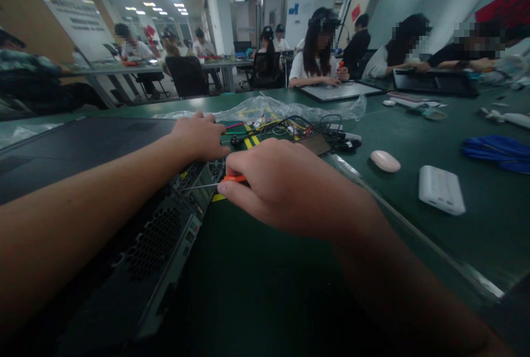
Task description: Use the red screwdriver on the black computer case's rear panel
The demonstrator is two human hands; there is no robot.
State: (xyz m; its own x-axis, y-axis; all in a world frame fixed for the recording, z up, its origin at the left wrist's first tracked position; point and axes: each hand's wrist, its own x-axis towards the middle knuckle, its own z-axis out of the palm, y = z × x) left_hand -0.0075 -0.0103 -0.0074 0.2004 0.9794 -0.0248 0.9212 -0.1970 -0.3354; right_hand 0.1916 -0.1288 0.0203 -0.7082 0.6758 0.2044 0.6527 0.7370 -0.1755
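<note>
Green table (256, 280) bears dark computer case (83, 136) at left, vented panel (155, 241) facing right. Left hand (201, 135) lies on case edge, grip unclear. Right hand (273, 180) grips orange-handled screwdriver (235, 179), shaft toward panel.

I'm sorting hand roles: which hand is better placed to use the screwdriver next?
Right, I think: the right hand holds the screwdriver, its shaft pointing at the computer case. The left hand is at the case's upper edge, apart from the tool.
</note>
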